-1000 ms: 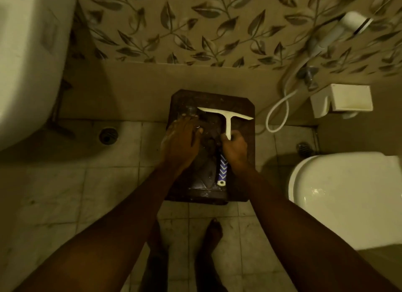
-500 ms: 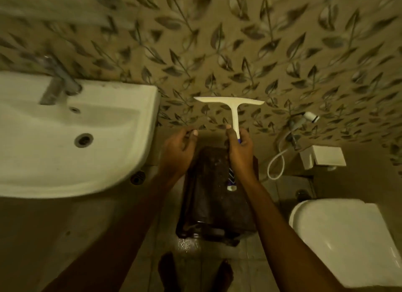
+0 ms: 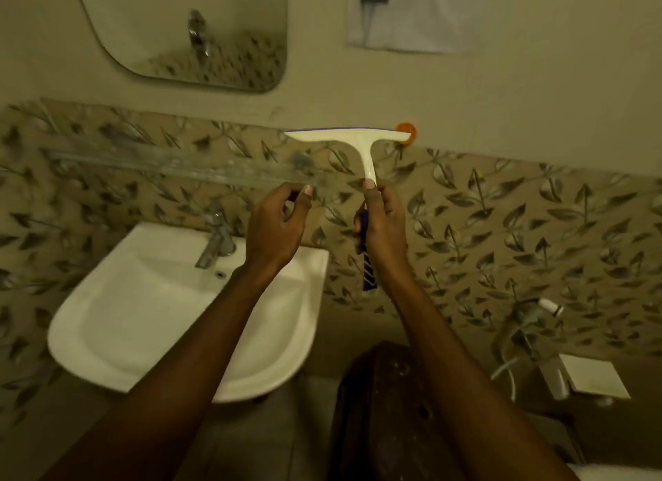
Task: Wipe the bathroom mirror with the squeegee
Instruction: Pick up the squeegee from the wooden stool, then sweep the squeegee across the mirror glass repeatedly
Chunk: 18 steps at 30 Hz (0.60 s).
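My right hand [image 3: 381, 226] grips the squeegee [image 3: 353, 140] by its blue-striped handle and holds it upright, its cream blade level in front of the leaf-patterned wall tiles. My left hand [image 3: 277, 226] hovers just left of the handle with curled fingers apart, holding nothing. The bathroom mirror [image 3: 190, 33] hangs on the wall at the upper left, above the basin and well above and left of the blade. The mirror's top is cut off by the frame.
A white washbasin [image 3: 143, 323] with a metal tap [image 3: 215, 240] sits below the mirror. A glass shelf [image 3: 161, 162] runs along the tiles. A dark stool [image 3: 387, 416] stands below my right arm. A hand sprayer [image 3: 526, 323] and paper holder [image 3: 594, 376] are lower right. An orange hook [image 3: 406, 133] sits behind the blade.
I lifted the squeegee off the dark stool and raised it to chest height. My view swung up from the floor to the basin, wall and mirror. My left hand came off the stool.
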### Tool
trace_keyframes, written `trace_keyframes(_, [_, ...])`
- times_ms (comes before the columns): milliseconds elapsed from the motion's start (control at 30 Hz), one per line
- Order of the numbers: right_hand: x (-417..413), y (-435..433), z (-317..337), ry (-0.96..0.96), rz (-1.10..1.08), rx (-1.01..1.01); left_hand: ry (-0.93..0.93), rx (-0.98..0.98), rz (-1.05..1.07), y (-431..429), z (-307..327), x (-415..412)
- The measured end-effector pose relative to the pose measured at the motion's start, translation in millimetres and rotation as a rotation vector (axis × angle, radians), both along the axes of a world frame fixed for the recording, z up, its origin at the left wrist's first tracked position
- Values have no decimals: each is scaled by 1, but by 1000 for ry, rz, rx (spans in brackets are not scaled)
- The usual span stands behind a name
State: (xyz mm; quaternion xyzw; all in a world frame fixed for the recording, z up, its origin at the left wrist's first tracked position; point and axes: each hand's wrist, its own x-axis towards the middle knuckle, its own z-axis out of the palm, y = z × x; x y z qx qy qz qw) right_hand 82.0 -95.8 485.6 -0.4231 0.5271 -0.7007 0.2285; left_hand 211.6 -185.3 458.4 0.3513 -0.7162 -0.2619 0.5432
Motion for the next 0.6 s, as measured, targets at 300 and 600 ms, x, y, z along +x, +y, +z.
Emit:
trace_keyframes(300, [11,-65,68,129,38,-190,-51,-303,129,-48,84,23])
trace_keyframes(600, [28,-132,172,171,176,-330,-135,-504,210,-127,184,66])
